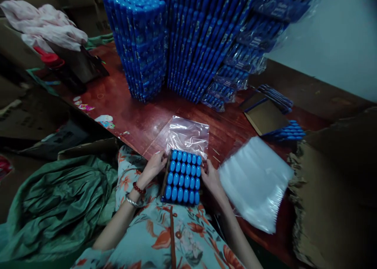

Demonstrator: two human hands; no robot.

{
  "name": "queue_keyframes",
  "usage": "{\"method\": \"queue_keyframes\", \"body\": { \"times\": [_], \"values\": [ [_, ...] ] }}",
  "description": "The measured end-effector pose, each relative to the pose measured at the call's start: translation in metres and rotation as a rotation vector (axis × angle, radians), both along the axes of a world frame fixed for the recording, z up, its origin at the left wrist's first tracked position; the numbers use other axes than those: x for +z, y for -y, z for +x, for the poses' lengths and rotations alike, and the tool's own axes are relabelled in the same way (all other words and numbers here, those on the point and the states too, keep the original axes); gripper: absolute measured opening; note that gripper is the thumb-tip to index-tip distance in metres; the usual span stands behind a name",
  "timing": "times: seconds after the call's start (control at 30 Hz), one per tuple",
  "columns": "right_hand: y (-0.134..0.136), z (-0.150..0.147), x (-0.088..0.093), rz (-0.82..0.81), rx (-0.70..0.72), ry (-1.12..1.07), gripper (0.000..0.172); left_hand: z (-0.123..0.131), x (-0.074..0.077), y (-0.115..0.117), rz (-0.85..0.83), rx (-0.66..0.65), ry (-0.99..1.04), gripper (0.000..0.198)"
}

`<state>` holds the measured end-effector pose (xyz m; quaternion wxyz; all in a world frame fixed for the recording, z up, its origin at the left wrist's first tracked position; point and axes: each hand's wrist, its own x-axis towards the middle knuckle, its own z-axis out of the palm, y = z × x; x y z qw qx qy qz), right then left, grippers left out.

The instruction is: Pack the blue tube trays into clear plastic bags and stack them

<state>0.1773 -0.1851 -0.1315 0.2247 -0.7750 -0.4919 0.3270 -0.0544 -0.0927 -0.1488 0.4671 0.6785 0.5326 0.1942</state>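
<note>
A flat pack of glossy blue oval-ended pieces (pixel 183 177), set in several rows, sits in front of my body at the table edge. A clear plastic bag (pixel 188 134) lies flat beyond its far end, and the bag's near edge meets the pack. At the far left corner, my left hand (pixel 155 166) is closed with its fingertips on the bag's edge beside the pack. Along the right side, my right hand (pixel 211 176) is closed in the same way; its fingertips are partly hidden. How far the bag covers the pack, I cannot tell.
Tall stacks of blue packs (pixel 188 45) stand at the back of the red-brown table (pixel 123 100). Clear bags (pixel 256 182) lie in a pile on the right, near an open small box (pixel 266 116). A cardboard carton (pixel 335 190) borders the right; a red-lidded bottle (pixel 63 70) stands left.
</note>
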Motion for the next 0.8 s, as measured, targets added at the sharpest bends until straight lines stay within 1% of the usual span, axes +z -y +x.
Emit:
{"method": "queue_keyframes", "body": {
  "times": [0.07,0.1,0.2,0.3,0.37,0.43,0.47,0.53,0.6,0.7,0.77,0.8],
  "values": [
    [-0.002,0.007,0.008,0.033,0.015,0.029,0.036,-0.001,0.003,-0.005,0.013,0.006,0.006,0.014],
    [-0.007,0.01,0.009,0.071,0.006,0.015,0.038,0.001,0.003,-0.008,-0.003,0.021,0.044,0.019],
    [-0.028,0.019,0.003,0.151,-0.067,-0.17,0.039,0.01,0.001,-0.023,-0.121,0.116,0.23,0.035],
    [-0.046,0.016,-0.004,0.16,-0.098,-0.326,0.038,0.017,0.001,-0.032,-0.176,0.182,0.334,0.039],
    [-0.044,0.01,-0.002,0.236,-0.109,-0.322,0.035,0.015,0.004,-0.028,-0.173,0.177,0.366,0.038],
    [-0.029,0.004,0.005,0.349,-0.096,-0.245,0.029,0.008,0.009,-0.014,-0.162,0.168,0.402,0.034],
    [-0.017,0.002,0.008,0.401,-0.066,-0.18,0.026,0.003,0.012,-0.005,-0.14,0.165,0.416,0.032],
    [0.009,0.0,0.011,0.479,0.047,-0.044,0.019,-0.007,0.016,0.017,-0.061,0.16,0.424,0.025],
    [0.036,0.0,0.009,0.554,0.2,0.047,0.018,-0.019,0.018,0.04,0.04,0.133,0.39,0.02],
    [0.074,0.001,0.003,0.674,0.416,0.125,0.022,-0.037,0.017,0.075,0.119,0.005,0.293,0.017],
    [0.096,0.0,0.001,0.71,0.527,0.164,0.022,-0.051,0.015,0.095,0.101,-0.121,0.23,0.017],
    [0.106,0.0,0.001,0.701,0.573,0.175,0.022,-0.058,0.014,0.104,0.075,-0.185,0.196,0.017]
  ]
}}
